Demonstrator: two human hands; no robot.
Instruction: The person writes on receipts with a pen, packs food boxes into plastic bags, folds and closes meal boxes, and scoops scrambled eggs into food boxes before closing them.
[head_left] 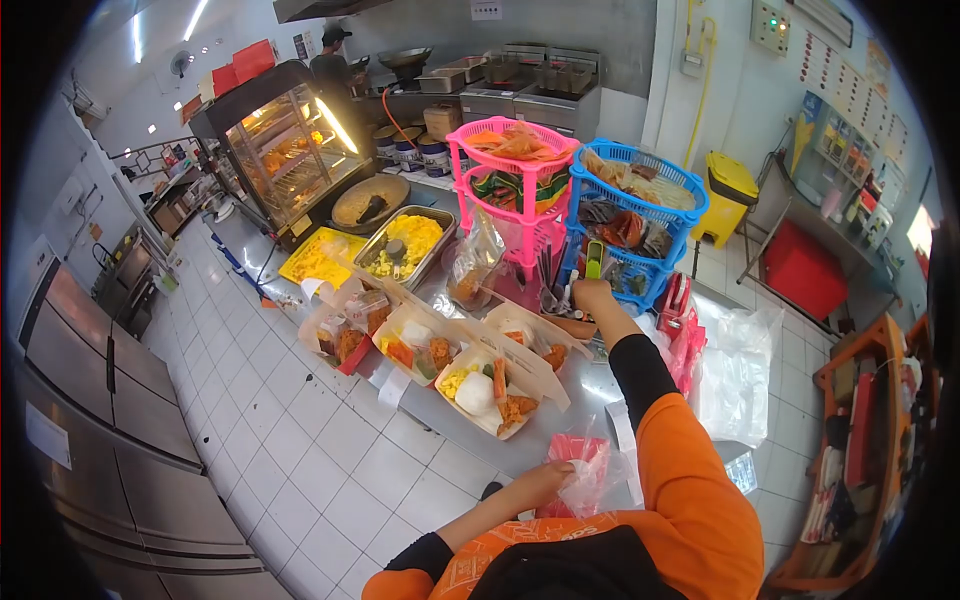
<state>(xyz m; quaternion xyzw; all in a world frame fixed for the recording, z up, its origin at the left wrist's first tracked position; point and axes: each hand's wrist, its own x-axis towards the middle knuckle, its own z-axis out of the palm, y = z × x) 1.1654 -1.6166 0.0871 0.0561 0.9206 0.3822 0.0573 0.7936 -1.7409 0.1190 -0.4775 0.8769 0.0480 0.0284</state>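
Observation:
My left hand [545, 483] is closed on a plastic bag [580, 450], partly clear and pinkish red, low in front of my body. My right hand [593, 297] reaches across the metal table to the foot of the blue basket rack [640, 190], close to a green-handled tool [594, 260] and a holder of utensils [548, 285]. Its fingers are hidden from this angle. Left of that arm stand several open takeaway boxes; the nearest box [487, 392] has a white rice mound, yellow bits and fried chicken. Another similarly filled box [418, 342] sits beside it.
A pink basket rack [515, 170] holds packets. Trays of yellow food [405, 245] stand behind the boxes, near a lit food warmer [295, 150]. Clear plastic bags [735, 380] lie right of my arm. A person [335, 70] is at the back by the wok.

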